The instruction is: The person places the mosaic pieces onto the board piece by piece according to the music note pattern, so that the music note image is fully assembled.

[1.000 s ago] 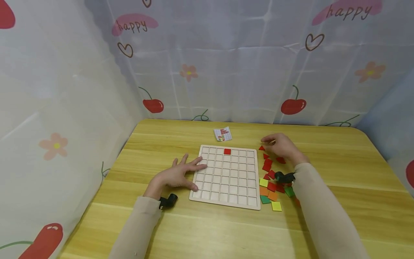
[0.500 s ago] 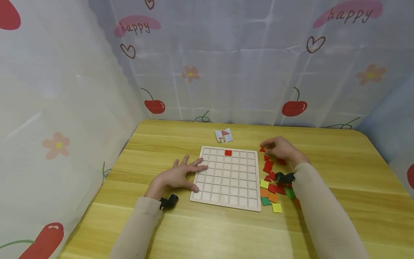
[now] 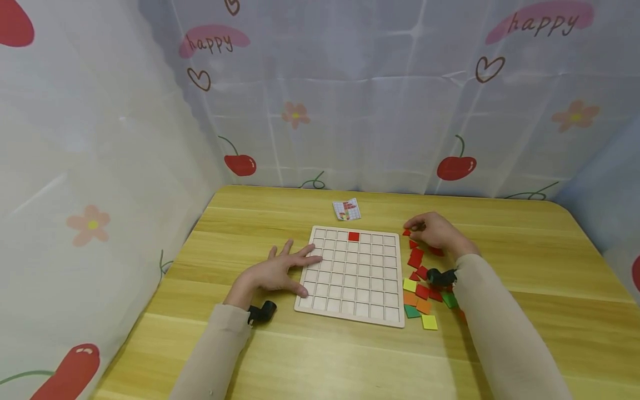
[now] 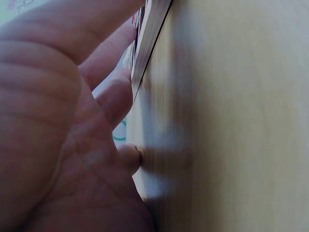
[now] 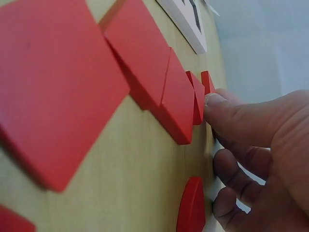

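Observation:
My left hand (image 3: 274,273) lies spread at the left side of a pale wooden grid board (image 3: 350,323), its thumb and fingertips over the edge. In the left wrist view, the outstretched fingers (image 4: 116,99) reach along the board's side. One red square tile (image 3: 353,236) sits in a cell of the board's top row. Beyond the board's upper right corner, my right hand (image 3: 434,229) pinches a small red triangle tile (image 3: 407,233) between thumb and index finger. The right wrist view shows the thumb (image 5: 231,113) right at that triangle (image 5: 207,81), its other fingers loosely curled.
Red, yellow, orange and green tiles lie in a loose group along the board's right side, including a yellow square (image 3: 429,322) and a green tile (image 3: 412,311). A small pattern card (image 3: 347,209) lies behind the board. Printed curtains (image 3: 370,139) surround the wooden table (image 3: 320,361).
My right fingertips have come down onto the small red triangle and closed on it. My left hand has stayed at the board's edge. The head view has shifted slightly.

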The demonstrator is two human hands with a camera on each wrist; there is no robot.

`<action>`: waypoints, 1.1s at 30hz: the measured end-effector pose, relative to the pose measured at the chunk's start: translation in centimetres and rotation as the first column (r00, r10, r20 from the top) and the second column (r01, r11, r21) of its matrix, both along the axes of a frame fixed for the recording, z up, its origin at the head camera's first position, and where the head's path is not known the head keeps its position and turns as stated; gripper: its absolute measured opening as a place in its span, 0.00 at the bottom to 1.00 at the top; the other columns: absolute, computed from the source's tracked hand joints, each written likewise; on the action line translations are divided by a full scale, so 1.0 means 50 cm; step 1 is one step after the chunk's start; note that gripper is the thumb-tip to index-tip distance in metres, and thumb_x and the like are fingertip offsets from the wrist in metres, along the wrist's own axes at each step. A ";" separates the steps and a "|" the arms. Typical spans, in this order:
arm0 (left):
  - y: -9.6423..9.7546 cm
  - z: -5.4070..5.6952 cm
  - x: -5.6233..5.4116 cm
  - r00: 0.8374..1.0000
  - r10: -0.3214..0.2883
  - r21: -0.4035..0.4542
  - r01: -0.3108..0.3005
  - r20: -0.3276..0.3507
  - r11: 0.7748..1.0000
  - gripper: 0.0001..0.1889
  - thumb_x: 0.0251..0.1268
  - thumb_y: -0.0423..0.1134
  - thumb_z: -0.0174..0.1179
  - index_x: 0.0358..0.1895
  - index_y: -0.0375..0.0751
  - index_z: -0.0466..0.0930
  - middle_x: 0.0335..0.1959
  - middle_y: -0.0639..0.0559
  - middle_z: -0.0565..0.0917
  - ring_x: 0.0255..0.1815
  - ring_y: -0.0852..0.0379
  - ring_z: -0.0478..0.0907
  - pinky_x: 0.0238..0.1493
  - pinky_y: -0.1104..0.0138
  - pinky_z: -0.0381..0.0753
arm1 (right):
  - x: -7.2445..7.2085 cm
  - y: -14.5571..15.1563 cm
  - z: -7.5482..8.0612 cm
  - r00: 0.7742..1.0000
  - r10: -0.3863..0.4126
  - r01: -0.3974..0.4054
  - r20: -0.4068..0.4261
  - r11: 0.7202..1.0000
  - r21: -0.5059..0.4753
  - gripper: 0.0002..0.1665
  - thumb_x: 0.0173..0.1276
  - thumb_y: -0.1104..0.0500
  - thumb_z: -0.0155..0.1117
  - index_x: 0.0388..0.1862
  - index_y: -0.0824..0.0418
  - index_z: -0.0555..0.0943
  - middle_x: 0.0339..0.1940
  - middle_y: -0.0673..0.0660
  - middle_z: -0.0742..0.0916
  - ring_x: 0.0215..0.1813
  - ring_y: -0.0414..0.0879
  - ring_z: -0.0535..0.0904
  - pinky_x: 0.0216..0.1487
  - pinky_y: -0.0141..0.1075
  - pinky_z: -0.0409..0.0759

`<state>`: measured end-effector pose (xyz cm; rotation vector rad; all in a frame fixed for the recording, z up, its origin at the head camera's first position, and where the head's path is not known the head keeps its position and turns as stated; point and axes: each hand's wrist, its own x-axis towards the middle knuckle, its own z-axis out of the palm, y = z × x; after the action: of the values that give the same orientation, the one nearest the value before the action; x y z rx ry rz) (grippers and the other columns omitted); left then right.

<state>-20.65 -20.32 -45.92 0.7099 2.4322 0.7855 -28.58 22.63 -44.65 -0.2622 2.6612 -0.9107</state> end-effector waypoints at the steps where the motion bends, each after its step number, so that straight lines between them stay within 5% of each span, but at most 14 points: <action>1: 0.000 -0.001 0.000 1.000 0.001 -0.002 -0.001 0.002 1.000 0.45 0.56 0.59 0.73 0.78 0.74 0.62 0.85 0.69 0.45 0.86 0.41 0.21 0.79 0.38 0.16 | 0.001 -0.001 0.000 1.000 0.001 -0.001 -0.006 1.000 0.001 0.18 0.76 0.64 0.61 0.62 0.64 0.82 0.54 0.65 0.83 0.54 0.58 0.75 0.63 0.54 0.77; 17: 0.000 -0.003 0.003 1.000 0.001 0.010 -0.001 -0.007 1.000 0.45 0.56 0.57 0.74 0.78 0.71 0.63 0.86 0.65 0.46 0.86 0.39 0.22 0.78 0.37 0.16 | 0.009 -0.016 0.002 0.998 0.008 -0.006 -0.056 0.999 0.047 0.15 0.79 0.66 0.53 0.59 0.67 0.81 0.50 0.64 0.83 0.49 0.55 0.76 0.55 0.47 0.79; 25: -0.001 -0.004 0.001 1.000 0.004 -0.008 -0.005 -0.010 1.000 0.45 0.56 0.58 0.73 0.78 0.75 0.61 0.85 0.69 0.45 0.86 0.42 0.21 0.79 0.38 0.16 | 0.001 -0.024 0.004 0.988 0.101 -0.093 -0.116 0.993 0.070 0.22 0.76 0.66 0.59 0.67 0.61 0.78 0.56 0.67 0.83 0.56 0.60 0.77 0.64 0.57 0.78; 33: 0.000 0.000 0.002 1.000 -0.008 0.005 0.008 -0.012 1.000 0.45 0.56 0.57 0.73 0.79 0.71 0.63 0.86 0.64 0.45 0.85 0.39 0.21 0.77 0.35 0.16 | -0.013 -0.049 0.005 0.984 0.130 -0.118 -0.123 0.988 0.095 0.24 0.77 0.62 0.61 0.70 0.57 0.77 0.59 0.67 0.84 0.55 0.59 0.79 0.60 0.54 0.80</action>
<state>-20.56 -20.33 -45.90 0.7276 2.4374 0.7863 -29.24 20.19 -44.39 -0.4755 2.7573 -0.7608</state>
